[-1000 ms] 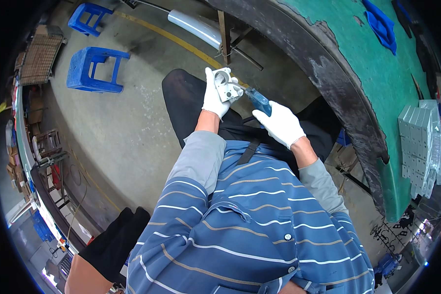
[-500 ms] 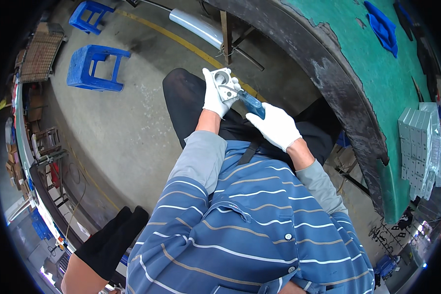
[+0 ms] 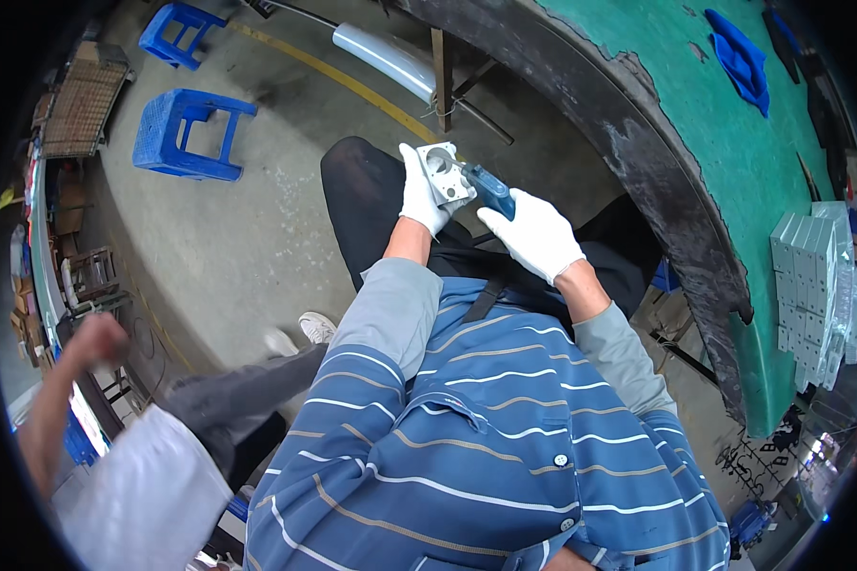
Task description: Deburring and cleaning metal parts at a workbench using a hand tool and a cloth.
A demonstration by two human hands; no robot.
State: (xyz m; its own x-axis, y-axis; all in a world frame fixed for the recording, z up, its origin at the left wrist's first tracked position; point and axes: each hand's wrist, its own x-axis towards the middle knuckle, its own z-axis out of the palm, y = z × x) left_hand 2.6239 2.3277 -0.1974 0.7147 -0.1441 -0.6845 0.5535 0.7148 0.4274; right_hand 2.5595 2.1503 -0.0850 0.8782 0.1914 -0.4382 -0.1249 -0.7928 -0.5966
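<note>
- Left hand (image 3: 419, 200), white-gloved: grips a pale-grey metal block with a large round bore (image 3: 443, 178), thumb along its left side, the other fingers largely hidden behind and beneath it.
- Right hand (image 3: 538, 238), also white-gloved: closed around a dark-blue hand tool with a slim handle (image 3: 492, 193), whose front end points up and leftward to the block.
- Position of the block: in the left hand, ahead of and to the left of the right hand, raised above a black-trousered leg (image 3: 364, 190). The bore faces upward; smaller holes lie on the side nearer the wearer.
- Contact: the tool's tip lies at the block's right edge; whether it touches is too small to tell.
- Technique, as judged: the left hand should brace the block firmly, its fingertips clear of the tip; the right hand should guide with light, even pressure, the tool held at a constant angle and the worked edge in sight.
- Surroundings: right of the hands, a worn green surface (image 3: 733, 181) carries stacked silver-grey metal blocks (image 3: 802, 285); left of them, a blue plastic stool (image 3: 160, 136) stands on the floor.
</note>
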